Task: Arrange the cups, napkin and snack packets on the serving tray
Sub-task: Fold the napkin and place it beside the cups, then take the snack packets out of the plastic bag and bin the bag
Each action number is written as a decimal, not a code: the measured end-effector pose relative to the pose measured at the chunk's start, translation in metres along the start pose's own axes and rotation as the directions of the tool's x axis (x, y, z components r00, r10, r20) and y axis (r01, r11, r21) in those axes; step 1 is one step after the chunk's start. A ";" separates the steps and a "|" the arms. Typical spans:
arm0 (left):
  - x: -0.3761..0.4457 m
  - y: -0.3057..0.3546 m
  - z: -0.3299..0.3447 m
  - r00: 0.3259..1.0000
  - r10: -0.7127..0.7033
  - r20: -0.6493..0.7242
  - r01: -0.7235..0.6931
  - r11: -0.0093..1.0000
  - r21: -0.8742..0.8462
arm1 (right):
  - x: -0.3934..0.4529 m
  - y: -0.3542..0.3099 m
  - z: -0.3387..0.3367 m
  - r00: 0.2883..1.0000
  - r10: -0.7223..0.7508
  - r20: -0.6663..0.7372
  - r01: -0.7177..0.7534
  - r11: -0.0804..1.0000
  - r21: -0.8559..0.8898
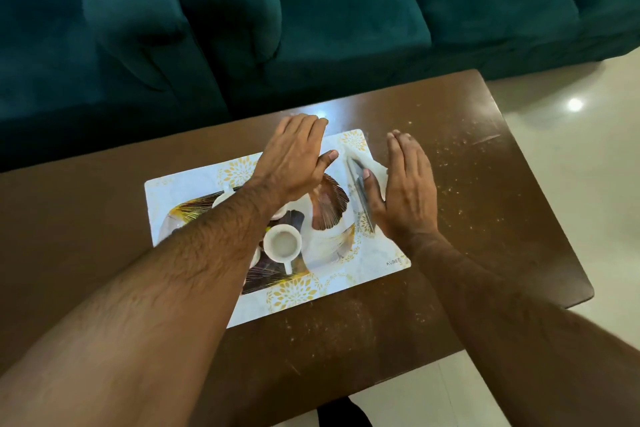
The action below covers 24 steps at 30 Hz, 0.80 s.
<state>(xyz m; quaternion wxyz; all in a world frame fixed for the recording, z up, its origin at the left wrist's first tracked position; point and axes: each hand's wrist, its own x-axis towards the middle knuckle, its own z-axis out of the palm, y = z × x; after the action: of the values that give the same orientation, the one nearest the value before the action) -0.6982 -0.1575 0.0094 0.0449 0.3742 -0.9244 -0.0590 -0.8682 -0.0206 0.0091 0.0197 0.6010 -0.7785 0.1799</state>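
The left hand [294,159] is held flat and open, fingers stretched together, above the far part of the flat rectangular white serving tray with gold flower motifs and a brown-and-gold feather pattern [360,274]; nothing is gripped by it. The right hand [403,191] is likewise open, fingers straight and together, set on edge at the tray's far right end. Its thumb is pressed against a thin, grey, shiny packet [360,191] that is stood on its long edge, and a crumpled white napkin [375,172] is seen just beyond the thumb, between packet and palm; whether the napkin is actually held cannot be told.

A small white ceramic cup with a handle, filled with pale milky drink [282,243], is stood upright near the tray's middle, towards its near edge. Parts of further white cups [221,198] are glimpsed under the left forearm, mostly hidden.

The tray is laid slightly askew at the centre of the dark brown wooden surface [467,184], whose top is scuffed. Beyond the far edge a teal velvet sofa [311,10] is seen, and a pale glossy tiled floor [588,184] to the right.
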 end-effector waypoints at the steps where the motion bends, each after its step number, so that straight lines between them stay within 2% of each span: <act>1: -0.005 -0.006 -0.004 1.000 -0.013 -0.008 0.013 1.000 0.007 | 0.005 -0.006 -0.001 1.000 -0.009 0.018 0.010 1.000 -0.019; 12: -0.090 -0.114 -0.051 0.977 -0.210 -0.029 0.211 0.974 0.082 | 0.039 -0.138 0.019 0.968 -0.141 0.208 0.166 0.980 -0.108; 24: -0.230 -0.246 -0.070 0.888 -0.452 -0.080 0.457 0.887 0.065 | 0.042 -0.325 0.059 0.907 -0.301 0.295 0.330 0.942 -0.055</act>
<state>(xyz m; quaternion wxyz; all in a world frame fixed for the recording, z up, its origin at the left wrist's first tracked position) -0.3556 -0.1774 0.0346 0.0432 0.5835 -0.8108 -0.0181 -0.5629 -0.1463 0.0479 -0.0317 0.7366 -0.6740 0.0461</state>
